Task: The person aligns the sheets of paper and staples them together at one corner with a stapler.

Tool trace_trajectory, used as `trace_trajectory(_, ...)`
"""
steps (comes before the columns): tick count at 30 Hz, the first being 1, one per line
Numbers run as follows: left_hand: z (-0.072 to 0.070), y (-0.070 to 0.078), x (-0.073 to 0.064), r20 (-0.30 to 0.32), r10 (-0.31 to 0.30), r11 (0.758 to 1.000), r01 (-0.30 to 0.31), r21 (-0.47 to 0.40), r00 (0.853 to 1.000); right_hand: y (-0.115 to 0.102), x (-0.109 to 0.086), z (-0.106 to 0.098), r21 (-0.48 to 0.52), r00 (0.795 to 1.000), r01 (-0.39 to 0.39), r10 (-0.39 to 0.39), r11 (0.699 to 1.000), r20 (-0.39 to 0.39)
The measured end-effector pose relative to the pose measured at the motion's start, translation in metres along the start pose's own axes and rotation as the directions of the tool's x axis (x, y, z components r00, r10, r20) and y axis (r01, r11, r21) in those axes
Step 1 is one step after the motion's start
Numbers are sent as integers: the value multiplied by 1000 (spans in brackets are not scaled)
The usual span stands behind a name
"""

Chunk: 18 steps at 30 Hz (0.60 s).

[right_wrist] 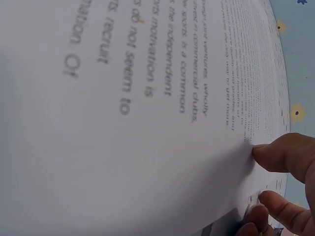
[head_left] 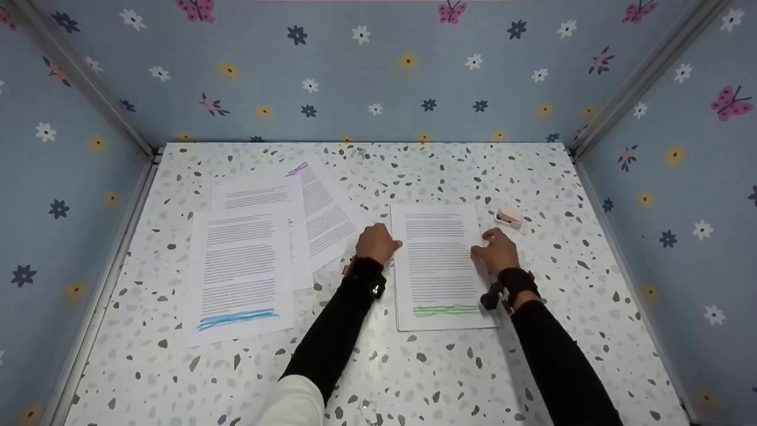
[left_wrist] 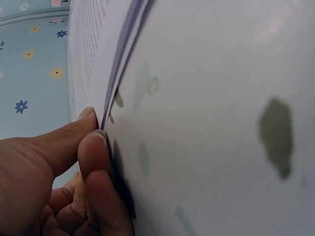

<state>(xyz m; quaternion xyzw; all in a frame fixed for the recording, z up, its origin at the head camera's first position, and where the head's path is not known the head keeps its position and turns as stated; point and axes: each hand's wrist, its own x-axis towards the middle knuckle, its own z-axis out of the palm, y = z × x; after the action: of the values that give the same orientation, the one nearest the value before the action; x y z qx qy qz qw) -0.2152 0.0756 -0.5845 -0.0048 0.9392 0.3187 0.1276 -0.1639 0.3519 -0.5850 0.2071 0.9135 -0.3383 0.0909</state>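
A stack of printed sheets [head_left: 440, 266] lies on the table, its top page marked with green highlighter strokes near the bottom. My left hand [head_left: 377, 242] pinches the stack's left edge; in the left wrist view the thumb lies on the top page and the curled fingers [left_wrist: 96, 152] sit at the edge, where several layers show. On the opposite side my right hand [head_left: 498, 251] grips the right edge. The right wrist view shows that thumb [right_wrist: 275, 155] on the printed page, with the other fingers lower, beside the edge. Just beyond the right hand sits a small pink stapler [head_left: 508, 219].
At the left, loose printed sheets overlap: one with blue strokes [head_left: 239, 278] in front, another sheet [head_left: 257, 195] behind it, and a slanted one with purple strokes [head_left: 325, 213]. The speckled table [head_left: 449, 378] meets flowered panels [head_left: 378, 53] at the back and sides.
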Motion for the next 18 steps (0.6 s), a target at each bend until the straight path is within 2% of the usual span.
trace_trajectory(5,-1,0,-1,-2,-8,1000,8,1,1000,1,0,1,1,1000,25,-25,1000,-6)
trace_trajectory(18,0,0,2,18,-9,1000,10,-14,1000,3,1,0,-9,1000,19,-19,1000,-2)
